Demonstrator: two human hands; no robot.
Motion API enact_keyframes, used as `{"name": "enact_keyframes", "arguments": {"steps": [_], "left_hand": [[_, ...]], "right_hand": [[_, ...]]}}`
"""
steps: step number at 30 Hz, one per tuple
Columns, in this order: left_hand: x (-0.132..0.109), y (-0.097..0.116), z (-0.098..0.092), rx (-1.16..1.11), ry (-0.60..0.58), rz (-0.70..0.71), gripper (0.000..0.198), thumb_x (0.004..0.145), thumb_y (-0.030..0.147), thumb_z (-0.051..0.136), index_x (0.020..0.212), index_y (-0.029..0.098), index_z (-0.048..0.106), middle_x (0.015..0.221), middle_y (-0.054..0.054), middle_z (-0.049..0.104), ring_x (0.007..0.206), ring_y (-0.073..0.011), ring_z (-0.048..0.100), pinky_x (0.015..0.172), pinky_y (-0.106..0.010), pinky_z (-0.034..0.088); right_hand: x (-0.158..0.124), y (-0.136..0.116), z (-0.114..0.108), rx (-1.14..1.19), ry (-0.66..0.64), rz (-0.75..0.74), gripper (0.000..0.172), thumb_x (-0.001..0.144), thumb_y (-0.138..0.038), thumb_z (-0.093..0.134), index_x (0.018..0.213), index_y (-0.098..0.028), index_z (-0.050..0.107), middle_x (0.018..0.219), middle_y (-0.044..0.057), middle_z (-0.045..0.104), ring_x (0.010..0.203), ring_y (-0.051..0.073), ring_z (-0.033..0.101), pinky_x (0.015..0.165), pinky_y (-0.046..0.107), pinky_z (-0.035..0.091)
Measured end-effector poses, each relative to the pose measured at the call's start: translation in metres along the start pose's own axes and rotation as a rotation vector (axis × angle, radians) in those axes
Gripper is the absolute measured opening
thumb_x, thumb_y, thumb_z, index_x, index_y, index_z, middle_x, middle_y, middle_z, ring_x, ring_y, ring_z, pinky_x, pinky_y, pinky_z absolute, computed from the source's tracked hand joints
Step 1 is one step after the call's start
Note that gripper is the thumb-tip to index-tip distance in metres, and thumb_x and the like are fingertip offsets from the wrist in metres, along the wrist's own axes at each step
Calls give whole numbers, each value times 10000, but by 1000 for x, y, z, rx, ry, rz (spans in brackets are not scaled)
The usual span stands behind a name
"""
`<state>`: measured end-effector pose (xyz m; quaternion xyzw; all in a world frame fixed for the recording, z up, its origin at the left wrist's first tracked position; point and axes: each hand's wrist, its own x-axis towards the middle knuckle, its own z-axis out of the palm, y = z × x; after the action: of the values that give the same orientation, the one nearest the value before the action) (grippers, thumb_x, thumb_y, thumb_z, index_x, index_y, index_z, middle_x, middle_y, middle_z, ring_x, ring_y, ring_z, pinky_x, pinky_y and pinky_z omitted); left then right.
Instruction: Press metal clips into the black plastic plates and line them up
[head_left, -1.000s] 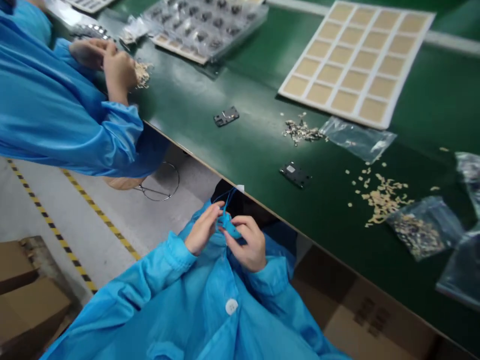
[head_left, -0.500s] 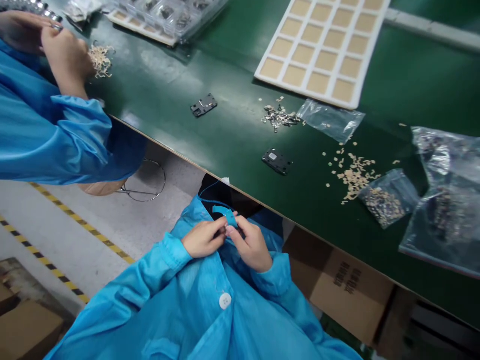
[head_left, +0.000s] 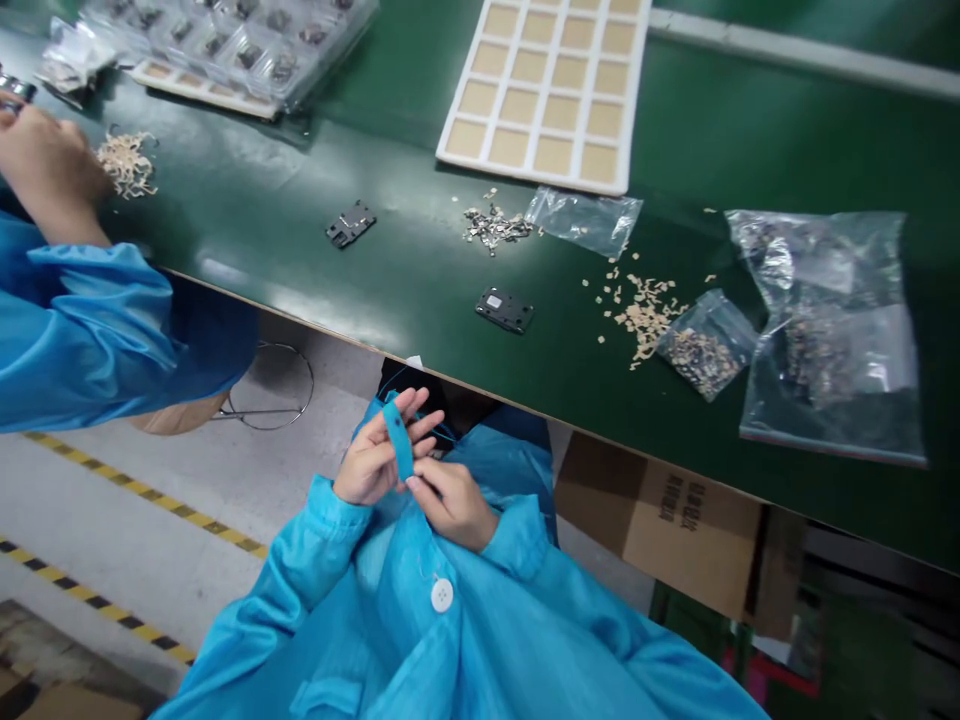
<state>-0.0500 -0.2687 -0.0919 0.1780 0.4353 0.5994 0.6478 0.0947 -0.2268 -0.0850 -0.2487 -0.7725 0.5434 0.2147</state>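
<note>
Both my hands are in my lap below the table edge, over my blue smock. My left hand (head_left: 375, 455) holds a short blue strap (head_left: 398, 440) upright, fingers partly stretched behind it. My right hand (head_left: 448, 502) pinches the strap's lower end. A thin blue cord runs from the strap up toward the table's underside. On the green table (head_left: 420, 290) above lie two small black flat parts (head_left: 505, 309), the other (head_left: 350, 223) further left.
A co-worker's hand (head_left: 45, 165) and blue sleeve work at the left beside a pile of tan bits (head_left: 126, 163). A tan grid tray (head_left: 547, 85), clear blister trays (head_left: 225, 45), plastic bags (head_left: 832, 330) and scattered small pieces (head_left: 641, 310) lie on the table. Cardboard boxes (head_left: 675, 520) stand beneath.
The view has swung right. My hands turned the blue strap upright, and my left fingers have opened out behind it.
</note>
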Motion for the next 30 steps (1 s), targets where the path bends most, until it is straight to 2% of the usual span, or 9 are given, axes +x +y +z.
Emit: {"name": "enact_keyframes", "arguments": {"steps": [5, 7, 10, 12, 14, 18, 22, 27, 30], "left_hand": [[11, -29, -13, 167, -197, 37, 971, 643, 611, 754, 1449, 481, 228, 1617, -4, 108, 1432, -308, 294, 1090, -445, 373], [20, -34, -11, 253, -113, 134, 1017, 607, 683, 730, 1456, 434, 229, 1580, -55, 194, 1376, -303, 370, 1035, -428, 421], [35, -30, 1, 412, 270, 376, 697, 736, 660, 622, 1304, 292, 456, 1243, -90, 529, 1068, -207, 565, 864, -333, 488], [45, -23, 9, 499, 484, 467, 400, 846, 563, 543, 1064, 230, 575, 984, -51, 576, 884, -153, 557, 809, -295, 468], [52, -15, 16, 549, 521, 478, 272, 845, 470, 588, 860, 200, 617, 866, -35, 578, 837, -144, 529, 835, -293, 437], [60, -2, 29, 565, 394, 404, 185, 678, 322, 768, 692, 176, 656, 770, -34, 622, 782, -147, 519, 826, -291, 419], [56, 21, 39, 395, 302, 323, 292, 804, 417, 621, 666, 173, 540, 593, 25, 453, 558, -98, 427, 551, -224, 394], [45, 59, 43, -452, 262, 105, 342, 890, 412, 520, 665, 165, 446, 560, 75, 267, 458, -42, 294, 423, -126, 305], [49, 61, 49, -362, 282, 311, 414, 891, 507, 520, 660, 165, 486, 523, 64, 330, 443, -50, 333, 414, -143, 330]], "right_hand": [[-5, 4, 12, -45, -46, -74, 282, 957, -244, 392, 718, -193, 532, 687, 45, 628, 608, 151, 558, 599, 259, 407], [-7, 6, 15, -51, -65, -81, 267, 952, -231, 406, 710, -193, 514, 663, 38, 599, 588, 147, 524, 582, 260, 380], [-10, 8, 17, -24, -133, -108, 238, 942, -228, 440, 717, -197, 509, 645, 14, 577, 585, 136, 509, 566, 247, 358], [-10, 8, 18, -2, -165, -120, 220, 929, -218, 459, 716, -198, 509, 638, 5, 571, 581, 134, 507, 558, 244, 350], [-8, 8, 18, 9, -161, -112, 206, 915, -200, 470, 714, -194, 513, 639, 10, 574, 584, 138, 512, 557, 250, 349], [0, 3, 14, 44, -108, -85, 195, 908, -186, 497, 723, -183, 558, 635, 5, 609, 575, 127, 549, 544, 232, 380], [6, -3, 8, 89, -48, -91, 167, 931, -176, 471, 884, -186, 631, 767, 0, 709, 607, 100, 620, 571, 192, 462], [3, 5, -4, -3, 226, -199, 190, 916, -152, 463, 962, -184, 645, 1038, 92, 710, 894, 158, 687, 742, 258, 550], [4, 3, -7, -58, 284, -261, 181, 935, -186, 462, 1027, -181, 617, 1019, 99, 701, 913, 169, 682, 758, 278, 559]]}}
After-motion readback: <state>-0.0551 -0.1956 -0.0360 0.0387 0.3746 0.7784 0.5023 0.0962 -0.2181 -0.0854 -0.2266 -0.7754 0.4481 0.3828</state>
